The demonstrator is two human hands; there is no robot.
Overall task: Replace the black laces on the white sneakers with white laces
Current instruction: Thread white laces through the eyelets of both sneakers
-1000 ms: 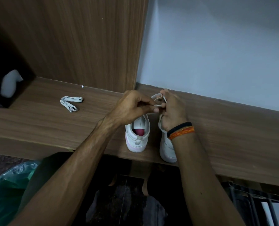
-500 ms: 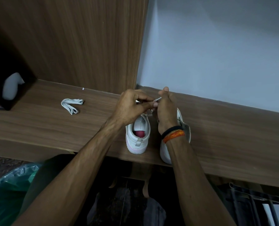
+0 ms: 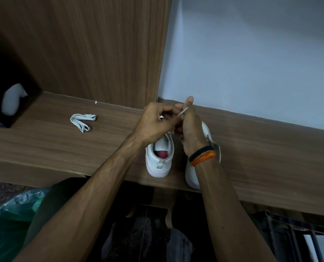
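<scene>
Two white sneakers stand heel-toward-me on the wooden shelf [image 3: 270, 157]. The left sneaker [image 3: 160, 157] shows a pink insole; the right sneaker [image 3: 192, 176] is mostly hidden behind my right wrist. My left hand [image 3: 153, 123] and my right hand [image 3: 190, 127] meet above the sneakers' fronts. Both pinch a white lace [image 3: 183, 111], whose tip sticks up between the fingers. The eyelets and the rest of the lace are hidden by my hands. A second white lace [image 3: 82, 121] lies bundled on the shelf to the left. No black lace is visible.
A wood panel [image 3: 100, 53] rises behind the shelf at the left, a pale wall [image 3: 252, 63] at the right. A dark box with a white object [image 3: 11, 101] sits at far left. Below the shelf are a green plastic bag [image 3: 7, 224] and a metal grille [image 3: 299, 239].
The lace loop seen a second ago has been pulled down to a short tip between my fingers. My right hand rose slightly, and the right sneaker tilted outward to the right.
</scene>
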